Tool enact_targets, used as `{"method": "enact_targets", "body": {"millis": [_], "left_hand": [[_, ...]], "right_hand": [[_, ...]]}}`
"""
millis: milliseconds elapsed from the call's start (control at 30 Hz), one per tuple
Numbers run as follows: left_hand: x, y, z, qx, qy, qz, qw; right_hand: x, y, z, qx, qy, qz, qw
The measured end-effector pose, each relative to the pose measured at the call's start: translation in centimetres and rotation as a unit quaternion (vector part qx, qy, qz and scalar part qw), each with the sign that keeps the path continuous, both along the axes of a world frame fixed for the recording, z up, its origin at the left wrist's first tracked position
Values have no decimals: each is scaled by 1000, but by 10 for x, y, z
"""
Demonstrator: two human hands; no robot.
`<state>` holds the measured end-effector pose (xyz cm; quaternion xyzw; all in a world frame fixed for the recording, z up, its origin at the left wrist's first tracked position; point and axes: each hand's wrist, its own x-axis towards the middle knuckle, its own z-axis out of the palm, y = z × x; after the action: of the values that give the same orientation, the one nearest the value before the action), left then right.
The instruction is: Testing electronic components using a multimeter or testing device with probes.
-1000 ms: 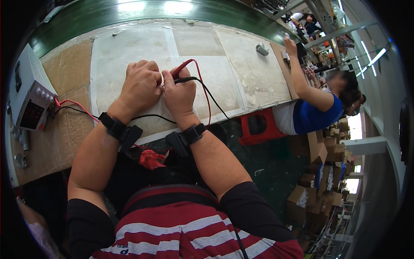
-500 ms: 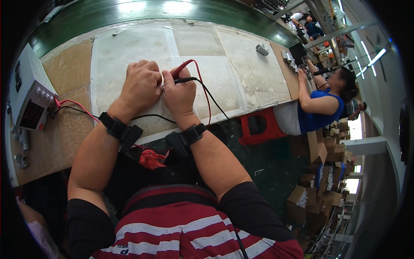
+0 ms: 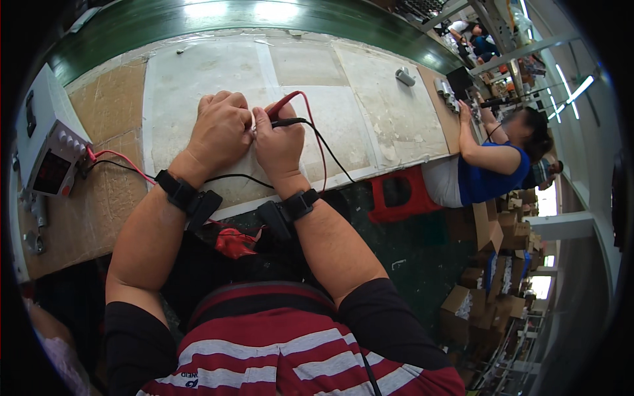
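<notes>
probes (image 3: 285,113) in both hands (image 3: 254,135)

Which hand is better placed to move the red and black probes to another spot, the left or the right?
Probably the right hand: the red probe and the black probe stick out from its fingers. The left hand is closed beside it on the white mat; what it holds is hidden.
</notes>
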<state>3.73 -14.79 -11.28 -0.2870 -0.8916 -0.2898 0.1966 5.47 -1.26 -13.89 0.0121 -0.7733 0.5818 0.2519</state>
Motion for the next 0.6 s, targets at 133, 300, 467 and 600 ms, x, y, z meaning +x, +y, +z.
{"method": "enact_targets", "body": {"millis": [133,300,467,600], "left_hand": [[-2,-9,-4,-20,-1,9,1000],[3,-17,0,-41,-3,9,999],[6,-5,-8,-44,25,31,998],[17,-19,-3,-55,-9,78,995]], "right_hand": [[1,0,1,-91,-35,9,995],[3,3,12,-253,-49,-21,966],[9,16,16,-265,-45,-20,963],[9,6,12,-265,-47,-5,963]]}}
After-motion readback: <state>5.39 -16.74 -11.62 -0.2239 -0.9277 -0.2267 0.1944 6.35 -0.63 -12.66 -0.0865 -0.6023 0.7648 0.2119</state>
